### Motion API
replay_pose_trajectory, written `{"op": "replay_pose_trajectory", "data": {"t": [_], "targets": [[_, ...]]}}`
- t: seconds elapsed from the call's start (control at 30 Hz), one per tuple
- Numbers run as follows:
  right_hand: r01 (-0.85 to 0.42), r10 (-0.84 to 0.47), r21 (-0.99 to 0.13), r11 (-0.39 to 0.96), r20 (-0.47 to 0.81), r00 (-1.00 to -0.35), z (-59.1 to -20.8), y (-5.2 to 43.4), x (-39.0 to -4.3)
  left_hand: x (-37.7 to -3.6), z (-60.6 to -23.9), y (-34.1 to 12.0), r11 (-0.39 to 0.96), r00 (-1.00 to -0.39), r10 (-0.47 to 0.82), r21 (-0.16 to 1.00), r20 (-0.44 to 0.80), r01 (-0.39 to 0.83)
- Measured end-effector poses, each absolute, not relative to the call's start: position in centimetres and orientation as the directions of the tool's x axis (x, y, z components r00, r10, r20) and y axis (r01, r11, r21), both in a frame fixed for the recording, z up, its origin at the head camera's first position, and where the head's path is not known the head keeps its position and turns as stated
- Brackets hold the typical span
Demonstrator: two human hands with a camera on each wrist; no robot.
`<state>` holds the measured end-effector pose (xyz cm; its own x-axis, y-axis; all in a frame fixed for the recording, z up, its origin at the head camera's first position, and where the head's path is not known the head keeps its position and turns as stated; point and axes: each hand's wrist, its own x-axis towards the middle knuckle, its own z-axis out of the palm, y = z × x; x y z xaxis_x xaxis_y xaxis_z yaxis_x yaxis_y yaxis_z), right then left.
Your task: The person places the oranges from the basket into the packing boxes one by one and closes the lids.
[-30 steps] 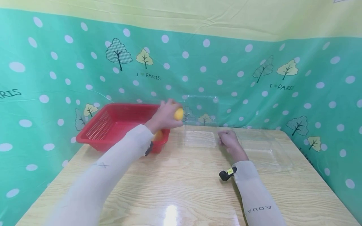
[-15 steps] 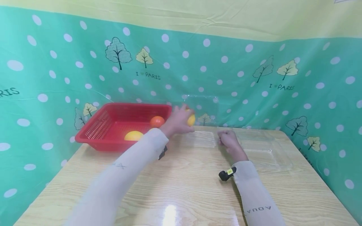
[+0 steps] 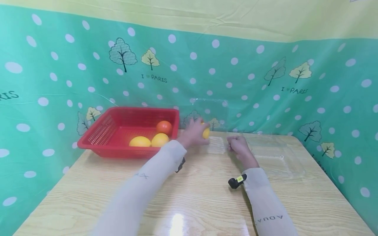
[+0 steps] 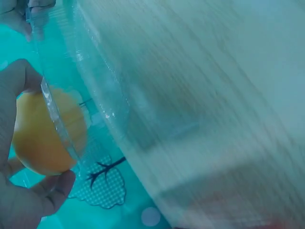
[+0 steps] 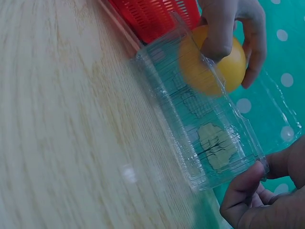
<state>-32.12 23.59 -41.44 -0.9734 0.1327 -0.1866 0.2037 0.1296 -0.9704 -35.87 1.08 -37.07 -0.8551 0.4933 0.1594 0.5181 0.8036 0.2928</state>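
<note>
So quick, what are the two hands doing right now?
Left hand: closed around a yellow fruit, over the clear plastic box.
Right hand: curled, pinching the edge of the clear plastic box.

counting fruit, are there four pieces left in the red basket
No, the red basket holds three; a fourth yellow fruit is in the left hand.

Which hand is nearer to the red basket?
The left hand. It holds a yellow fruit just beside the red basket. The right hand is farther right, at the clear plastic container.
</note>
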Motion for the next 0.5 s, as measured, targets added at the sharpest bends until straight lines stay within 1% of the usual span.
{"op": "replay_pose_trajectory", "data": {"t": [0.23,0.37,0.5], "targets": [[0.2,0.121,-0.971,0.135,-0.184,-0.975,-41.3,23.5,-32.1,-36.0,-38.1,1.4,0.806,-0.857,0.491,0.292,0.156,0.514],[0.195,0.125,-0.971,0.137,-0.178,-0.976,-41.3,23.6,-32.1,-36.2,-38.5,1.6,0.813,-0.871,0.471,0.313,0.141,0.491],[0.195,0.127,-0.972,0.132,-0.179,-0.976,-41.3,23.6,-32.2,-36.5,-38.7,1.8,0.826,-0.881,0.46,0.31,0.115,0.472]]}}
